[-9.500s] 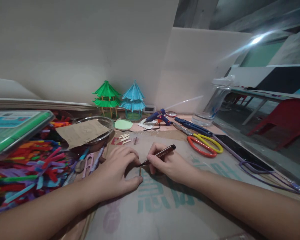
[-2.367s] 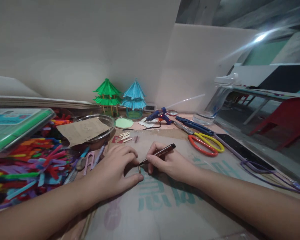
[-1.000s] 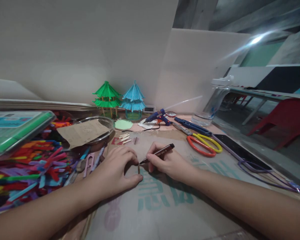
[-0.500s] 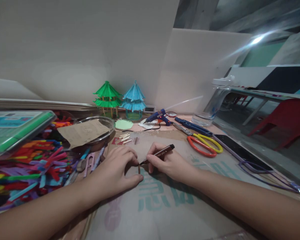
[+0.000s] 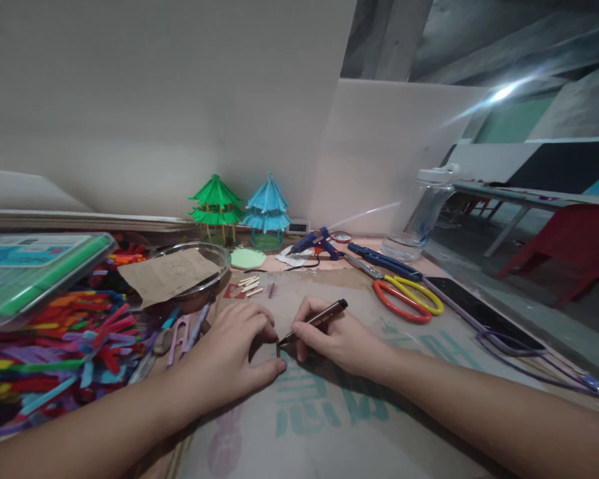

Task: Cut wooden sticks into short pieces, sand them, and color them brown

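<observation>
My left hand rests on the printed cardboard sheet, thumb and index finger pinching a short thin brown stick at its two ends. Held like a pen in my right hand is a dark brown marker. Its tip touches the stick near the far end, close to my left index finger. Beyond my left hand lie several short pale sticks, and beside them a small brown piece.
Colourful fuzzy strips and a clear plastic case fill the left. Green and blue model pavilions stand at the back, near a glue gun. Scissors, a phone and a water bottle are to the right.
The camera has tilted up a little, so everything appears lower. The marker tip has shifted slightly along the stick toward me. Both hands keep their grip.
</observation>
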{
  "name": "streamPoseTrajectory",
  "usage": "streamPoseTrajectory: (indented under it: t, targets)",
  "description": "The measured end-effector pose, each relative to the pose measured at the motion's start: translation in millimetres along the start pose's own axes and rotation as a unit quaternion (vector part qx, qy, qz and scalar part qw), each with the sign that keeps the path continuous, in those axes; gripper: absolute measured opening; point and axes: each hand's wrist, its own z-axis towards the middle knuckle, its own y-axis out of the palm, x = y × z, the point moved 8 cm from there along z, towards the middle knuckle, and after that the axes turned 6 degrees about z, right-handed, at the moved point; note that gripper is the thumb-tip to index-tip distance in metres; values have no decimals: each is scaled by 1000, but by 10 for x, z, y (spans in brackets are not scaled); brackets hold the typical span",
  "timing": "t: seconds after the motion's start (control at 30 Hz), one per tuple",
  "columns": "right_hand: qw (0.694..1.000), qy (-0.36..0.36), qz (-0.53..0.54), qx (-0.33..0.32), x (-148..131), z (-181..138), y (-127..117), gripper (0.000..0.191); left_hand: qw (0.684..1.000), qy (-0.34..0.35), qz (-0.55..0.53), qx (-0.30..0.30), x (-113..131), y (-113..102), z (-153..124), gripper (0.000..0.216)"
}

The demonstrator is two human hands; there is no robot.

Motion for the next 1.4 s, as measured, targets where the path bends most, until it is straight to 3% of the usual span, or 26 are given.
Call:
streamPoseTrajectory:
  t: [0.3,0.43,0.57,1.4]
  targets:
    - [999,36,12,-28,53,-14,33,29,1000,4,8,-1,-5,-1,4,21]
    - [999,31,22,-32,54,-20,31,27,1000,22,5,4,11,-29,7,12]
    - [999,23,26,-34,57,-12,34,24,998,56,16,12,40,-35,13,24]
    - [998,13,36,-41,52,-17,82,26,998,49,36,6,35,-37,5,12]
